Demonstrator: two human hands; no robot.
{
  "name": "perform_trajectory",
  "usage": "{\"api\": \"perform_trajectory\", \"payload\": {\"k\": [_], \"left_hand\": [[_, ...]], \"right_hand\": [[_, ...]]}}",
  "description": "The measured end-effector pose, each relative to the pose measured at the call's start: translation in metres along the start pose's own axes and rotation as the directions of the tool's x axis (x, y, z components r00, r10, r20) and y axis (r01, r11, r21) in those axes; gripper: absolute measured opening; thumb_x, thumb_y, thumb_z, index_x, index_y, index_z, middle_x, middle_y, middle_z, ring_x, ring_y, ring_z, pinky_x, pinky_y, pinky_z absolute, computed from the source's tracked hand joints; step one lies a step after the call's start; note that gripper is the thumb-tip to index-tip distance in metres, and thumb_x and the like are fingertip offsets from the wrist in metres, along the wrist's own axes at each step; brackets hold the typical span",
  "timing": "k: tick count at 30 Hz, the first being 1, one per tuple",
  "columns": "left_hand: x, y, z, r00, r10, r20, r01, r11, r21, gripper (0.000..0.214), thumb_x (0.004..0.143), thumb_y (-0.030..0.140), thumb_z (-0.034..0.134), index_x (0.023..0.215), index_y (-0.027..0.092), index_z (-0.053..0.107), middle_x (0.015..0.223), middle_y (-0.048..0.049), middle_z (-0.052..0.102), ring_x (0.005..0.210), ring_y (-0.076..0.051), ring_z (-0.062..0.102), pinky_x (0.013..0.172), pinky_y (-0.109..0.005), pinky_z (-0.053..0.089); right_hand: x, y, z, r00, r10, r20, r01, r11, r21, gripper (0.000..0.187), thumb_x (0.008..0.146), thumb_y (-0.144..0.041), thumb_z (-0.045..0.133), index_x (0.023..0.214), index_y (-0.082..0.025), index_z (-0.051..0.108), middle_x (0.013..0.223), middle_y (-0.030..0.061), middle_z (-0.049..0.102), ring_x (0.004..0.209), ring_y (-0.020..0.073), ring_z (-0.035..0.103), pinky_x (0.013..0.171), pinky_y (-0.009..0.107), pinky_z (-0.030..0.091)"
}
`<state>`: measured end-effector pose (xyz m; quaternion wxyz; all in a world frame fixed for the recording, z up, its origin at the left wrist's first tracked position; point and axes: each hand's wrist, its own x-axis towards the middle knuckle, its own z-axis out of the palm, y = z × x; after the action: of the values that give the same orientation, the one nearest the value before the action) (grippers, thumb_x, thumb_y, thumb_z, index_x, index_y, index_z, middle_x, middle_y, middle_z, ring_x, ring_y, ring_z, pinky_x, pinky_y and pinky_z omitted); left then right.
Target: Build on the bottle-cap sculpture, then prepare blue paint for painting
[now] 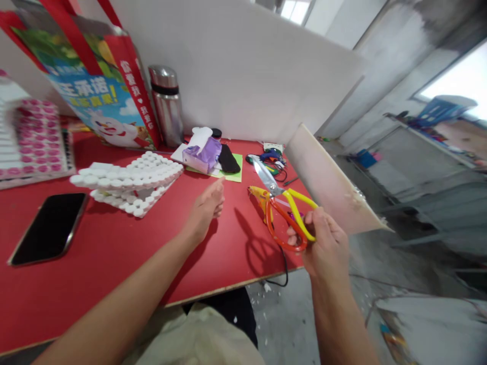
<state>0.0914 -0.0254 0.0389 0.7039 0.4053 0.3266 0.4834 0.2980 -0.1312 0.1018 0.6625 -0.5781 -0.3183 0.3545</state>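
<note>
In my right hand (323,238) is a pair of scissors (273,190) with one red and one yellow handle. My fingers grip the handles, and the silver blades point up and away from me over the table. My left hand (207,208) is just above or on the red table (144,253), its fingers curled loosely together; nothing shows in them. Behind the scissors lies a yellow glue gun (259,196), partly hidden. Left of my left hand sits a folded piece made of white round pellets (133,177).
A phone (49,228) lies at left, near a pink-and-white beaded piece (41,137). Farther back stand a shopping bag (102,96) and a steel flask (167,106). A purple tissue pack (203,152) and small tools (272,159) lie ahead. A pale board (331,182) rises at the table's right edge.
</note>
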Motion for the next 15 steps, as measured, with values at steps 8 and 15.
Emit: {"api": "perform_trajectory", "payload": {"k": [8,15], "left_hand": [[0.008,-0.002,0.017,0.996,0.044,0.077,-0.049,0.996,0.072,0.061,0.087,0.07,0.066,0.061,0.018,0.047,0.051,0.0087,0.027,0.046,-0.006,0.021,0.047,-0.021,0.016],[-0.056,-0.033,0.004,0.945,-0.113,0.307,-0.034,0.899,0.436,0.041,0.106,0.046,0.039,0.08,0.02,0.056,0.064,0.0018,0.053,0.052,-0.011,0.052,0.053,-0.022,0.038]], "right_hand": [[-0.019,0.006,0.014,0.986,0.127,0.107,-0.126,0.992,-0.018,0.046,0.081,-0.061,0.078,0.075,-0.02,0.058,0.049,-0.0026,0.063,0.033,0.0129,0.058,0.031,0.017,0.042],[0.052,-0.023,-0.028,0.983,-0.115,-0.146,0.107,0.992,-0.061,0.04,0.081,-0.056,0.08,0.077,-0.021,0.06,0.05,-0.0043,0.063,0.037,0.0118,0.06,0.034,0.017,0.046]]}}
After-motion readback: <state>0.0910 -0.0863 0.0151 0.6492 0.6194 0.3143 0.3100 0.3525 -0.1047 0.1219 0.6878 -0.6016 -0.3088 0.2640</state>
